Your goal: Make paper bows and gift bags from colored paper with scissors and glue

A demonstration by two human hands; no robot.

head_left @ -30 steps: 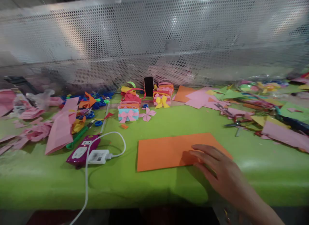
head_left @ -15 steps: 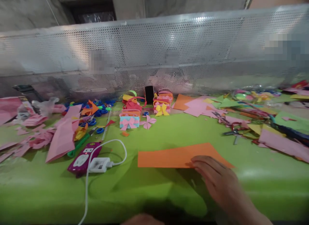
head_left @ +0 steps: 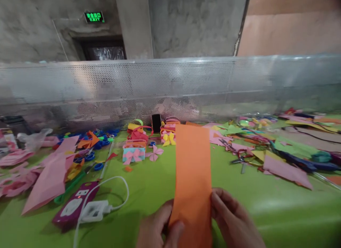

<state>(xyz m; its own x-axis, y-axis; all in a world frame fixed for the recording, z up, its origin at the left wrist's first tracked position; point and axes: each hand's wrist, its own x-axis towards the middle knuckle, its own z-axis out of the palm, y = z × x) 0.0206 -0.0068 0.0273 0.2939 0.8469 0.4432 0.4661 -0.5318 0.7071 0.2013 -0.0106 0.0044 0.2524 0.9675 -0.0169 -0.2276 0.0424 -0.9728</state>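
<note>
A long strip of orange paper (head_left: 192,170) stands on end in front of me, its lower end running out of the picture. My left hand (head_left: 160,225) grips its left edge near the bottom, thumb across the front and fingers behind. On the other side, my right hand (head_left: 233,219) pinches the right edge between thumb and fingers. Beyond the strip are small paper bags, among them a light blue one with a pink bow (head_left: 134,155) and a pink one with a yellow bow (head_left: 169,138). A pink paper bow (head_left: 154,153) lies between them.
At left, a purple power strip (head_left: 73,207) holds a white charger (head_left: 94,209) with a looping cable. Folded pink paper (head_left: 50,173) and blue-handled scissors lie behind it. A phone (head_left: 156,123) stands at the back. Pliers (head_left: 241,159) and paper scraps lie right, before a perforated metal screen (head_left: 213,91).
The orange paper has gone from lying sideways under my right hand to upright. My left hand has come up and now holds it too. The camera view has tilted upward.
</note>
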